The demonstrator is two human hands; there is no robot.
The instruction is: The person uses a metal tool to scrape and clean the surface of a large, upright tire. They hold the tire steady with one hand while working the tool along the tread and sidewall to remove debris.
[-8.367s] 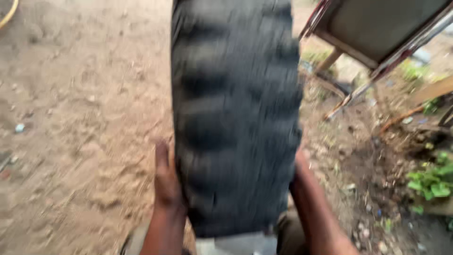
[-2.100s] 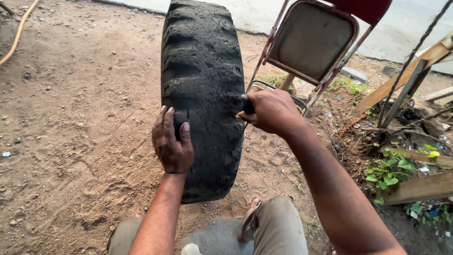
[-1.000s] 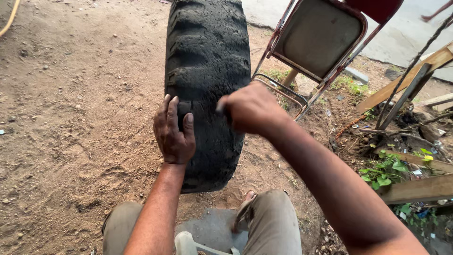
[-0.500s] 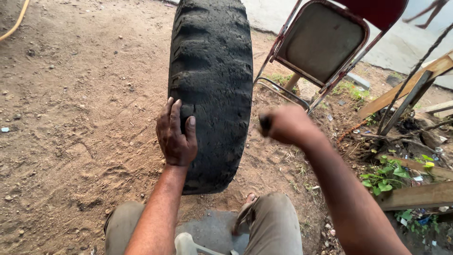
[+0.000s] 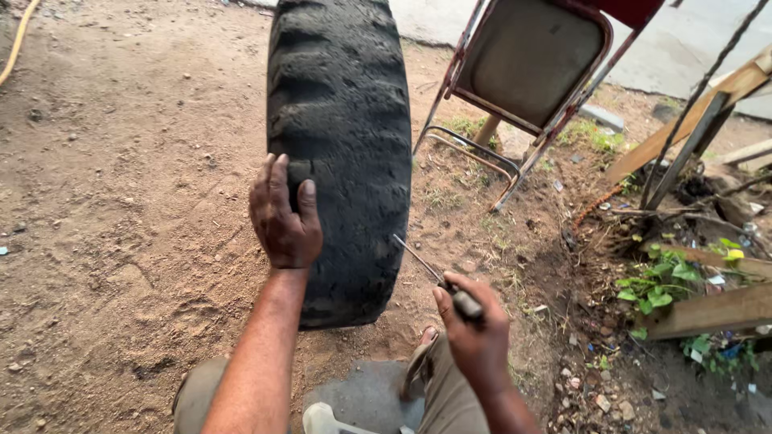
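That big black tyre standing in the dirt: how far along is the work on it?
Done: the worn black rubber tyre stands upright on the dirt ground. In hand: the left hand steadies its tread; the right hand grips a thin metal tool, tip at the sidewall. Left: no cut, patch or removed part is visible yet.

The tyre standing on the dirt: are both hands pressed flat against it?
No, only the left hand lies flat on the tyre; the right hand grips a thin metal tool beside it.
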